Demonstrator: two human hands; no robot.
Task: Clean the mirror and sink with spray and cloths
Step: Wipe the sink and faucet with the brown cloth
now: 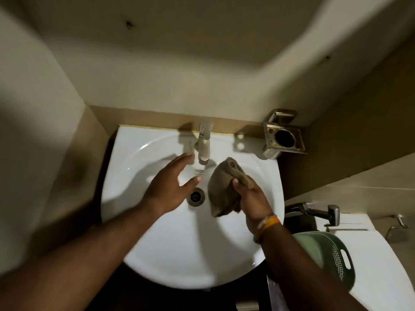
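White round-fronted ceramic sink (pixel 170 250), square-backed against the tan wall, with a steel drain (pixel 195 197) near the basin's centre and a metal tap (pixel 204 144) mounted on the back ledge at twelve o'clock from that drain.

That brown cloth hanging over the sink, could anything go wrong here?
Possibly. The right hand pinches the brown cloth only by its upper edge, so it might slip into the sink near the open drain. The left hand is open and reaching toward the tap; a strong flow could splash over the shallow rim. The green basket beside the right forearm might get knocked.
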